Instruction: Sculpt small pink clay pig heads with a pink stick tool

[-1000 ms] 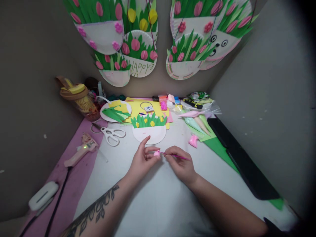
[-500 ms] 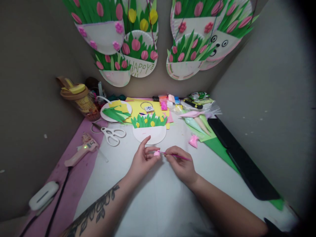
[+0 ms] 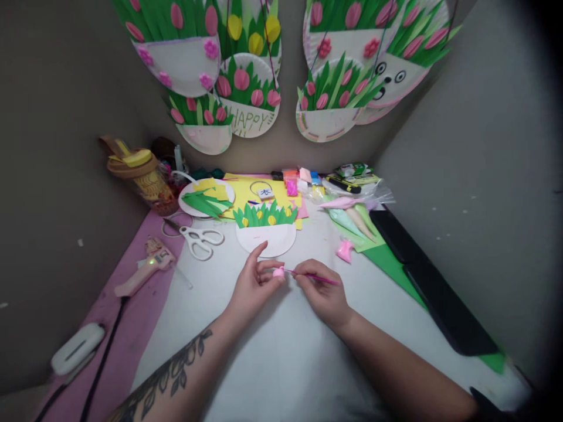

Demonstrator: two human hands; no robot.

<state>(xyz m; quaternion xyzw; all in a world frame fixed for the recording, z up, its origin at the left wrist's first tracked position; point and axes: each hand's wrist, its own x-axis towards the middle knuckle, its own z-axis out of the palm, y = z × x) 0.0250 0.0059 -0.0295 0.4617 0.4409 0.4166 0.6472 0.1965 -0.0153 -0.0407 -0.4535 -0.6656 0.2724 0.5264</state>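
Between the thumb and fingers of my left hand [image 3: 255, 281] is a small pink clay piece [image 3: 278, 272], with the index finger raised away from it. My right hand [image 3: 324, 292] pinches a thin magenta tool [image 3: 323, 279] like a pen. The tool's tip points left and is at the clay's right side; whether it touches is too small to tell. Just beyond my hands lies a white half-round paper plate [image 3: 267, 239] with green paper grass and yellow flowers. A pink clay lump [image 3: 344, 251] sits to the right, beyond my right hand.
White scissors [image 3: 201, 240] and a pink glue gun [image 3: 145, 271] lie on the left, near a yellow-lidded cup [image 3: 143, 181]. Piping bags [image 3: 352, 220] and a long black object [image 3: 448, 305] are at the right. Decorated plates hang on the back wall.
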